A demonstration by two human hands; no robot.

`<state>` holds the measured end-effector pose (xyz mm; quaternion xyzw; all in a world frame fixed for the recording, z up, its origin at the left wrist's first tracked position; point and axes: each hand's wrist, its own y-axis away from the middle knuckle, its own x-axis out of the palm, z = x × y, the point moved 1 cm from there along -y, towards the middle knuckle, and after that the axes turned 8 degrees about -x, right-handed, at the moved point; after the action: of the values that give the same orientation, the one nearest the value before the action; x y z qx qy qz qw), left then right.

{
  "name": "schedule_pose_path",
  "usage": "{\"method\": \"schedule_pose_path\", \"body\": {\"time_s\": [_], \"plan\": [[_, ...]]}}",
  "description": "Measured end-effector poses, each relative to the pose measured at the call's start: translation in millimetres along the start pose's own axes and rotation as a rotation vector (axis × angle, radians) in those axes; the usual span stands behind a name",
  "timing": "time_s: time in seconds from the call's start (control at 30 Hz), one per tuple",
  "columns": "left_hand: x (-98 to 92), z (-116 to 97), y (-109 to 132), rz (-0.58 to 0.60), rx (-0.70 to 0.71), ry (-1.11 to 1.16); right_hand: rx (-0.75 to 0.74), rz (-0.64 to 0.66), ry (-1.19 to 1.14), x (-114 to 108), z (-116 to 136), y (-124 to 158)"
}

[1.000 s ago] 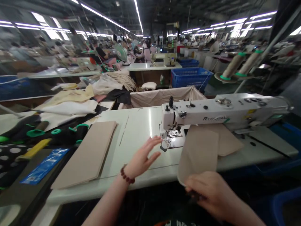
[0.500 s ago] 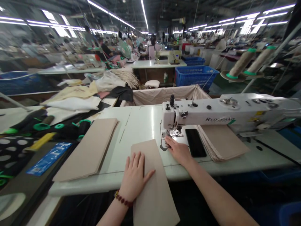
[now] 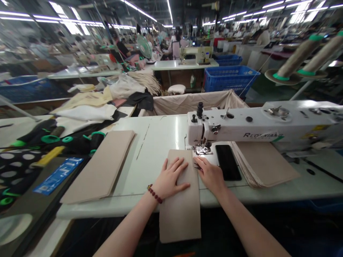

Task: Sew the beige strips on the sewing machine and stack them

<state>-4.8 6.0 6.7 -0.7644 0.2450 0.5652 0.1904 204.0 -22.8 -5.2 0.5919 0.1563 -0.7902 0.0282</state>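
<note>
My left hand (image 3: 173, 178) lies flat with fingers spread on a long beige panel (image 3: 182, 217), its near end hanging past the table edge. The panel's far end reaches just left of the presser foot (image 3: 202, 149) of a white sewing machine (image 3: 230, 123). At the panel's right edge is my right hand (image 3: 211, 176), its fingers closed around a small pointed metal tool (image 3: 197, 166). Most of that tool is hidden by the fingers, so its exact kind is unclear.
Stacked beige panels (image 3: 100, 166) lie on the left, and more panels (image 3: 265, 164) lie under the machine arm. A black phone (image 3: 227, 162) rests right of my right hand. Thread spools (image 3: 96, 141) and a blue packet (image 3: 58, 175) are at far left. A cloth-lined bin (image 3: 184, 103) stands behind.
The beige panel has moved forward and right, and now lies straighter beside the presser foot. My left hand moved with it. My right hand has shifted slightly back to the panel's edge.
</note>
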Motion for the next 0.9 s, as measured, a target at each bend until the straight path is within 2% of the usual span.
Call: {"method": "schedule_pose_path", "body": {"time_s": [0.27, 0.9], "plan": [[6.2, -9.5, 0.2, -0.046, -0.044, 0.016, 0.012, 0.016, -0.019, 0.4, -1.5, -1.0], [1.8, -6.1, 0.1, -0.073, -0.068, 0.111, 0.018, 0.014, -0.018, 1.5, -2.0, -2.1]]}}
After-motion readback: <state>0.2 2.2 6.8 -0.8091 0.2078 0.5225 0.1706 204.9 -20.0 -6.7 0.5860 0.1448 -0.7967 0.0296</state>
